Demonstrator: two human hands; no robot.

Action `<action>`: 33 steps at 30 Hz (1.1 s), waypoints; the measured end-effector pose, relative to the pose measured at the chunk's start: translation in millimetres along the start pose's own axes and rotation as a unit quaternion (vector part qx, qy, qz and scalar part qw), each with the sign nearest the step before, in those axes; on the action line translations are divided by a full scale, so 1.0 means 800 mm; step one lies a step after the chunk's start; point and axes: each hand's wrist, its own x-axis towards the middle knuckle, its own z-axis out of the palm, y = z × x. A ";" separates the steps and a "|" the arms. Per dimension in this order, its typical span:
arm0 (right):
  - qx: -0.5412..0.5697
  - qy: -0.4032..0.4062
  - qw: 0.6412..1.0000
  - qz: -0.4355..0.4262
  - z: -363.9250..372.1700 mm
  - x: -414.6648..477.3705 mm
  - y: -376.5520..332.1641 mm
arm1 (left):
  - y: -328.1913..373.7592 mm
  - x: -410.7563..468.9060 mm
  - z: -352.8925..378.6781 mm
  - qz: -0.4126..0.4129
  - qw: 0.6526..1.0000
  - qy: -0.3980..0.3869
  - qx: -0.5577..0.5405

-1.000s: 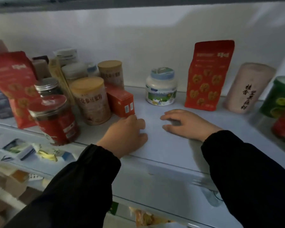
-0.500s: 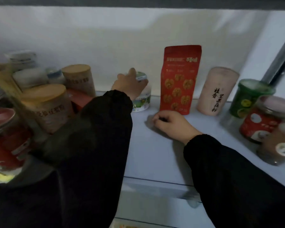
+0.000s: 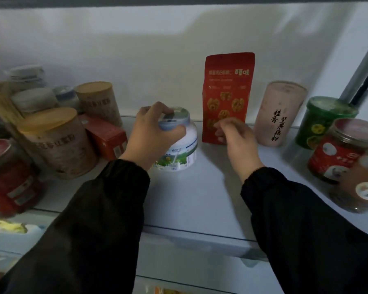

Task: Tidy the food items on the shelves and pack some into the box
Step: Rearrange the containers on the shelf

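Left hand (image 3: 150,135) clasps the jar (image 3: 187,145) by its lid; best lifted straight, clear of the pouch (image 3: 227,85) at right. Right hand (image 3: 238,145), fingers curled at the pouch: hold unclear

You have bare white shelf (image 3: 200,187) open across the front centre. On your left a tan cardboard canister (image 3: 57,145) and an orange-red carton (image 3: 106,136) wall it off. Ahead stand a white plastic jar with a blue lid (image 3: 183,149), a red stand-up pouch (image 3: 227,88) and a pink cardboard tube (image 3: 278,111), with narrow gaps between them. A green lidded tub (image 3: 325,122) and a clear jar with a red label (image 3: 340,151) crowd your right.
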 end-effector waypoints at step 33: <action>0.245 -0.363 0.886 0.155 0.031 -0.018 0.011 | -0.032 -0.005 -0.011 -0.148 0.826 -0.053 -0.541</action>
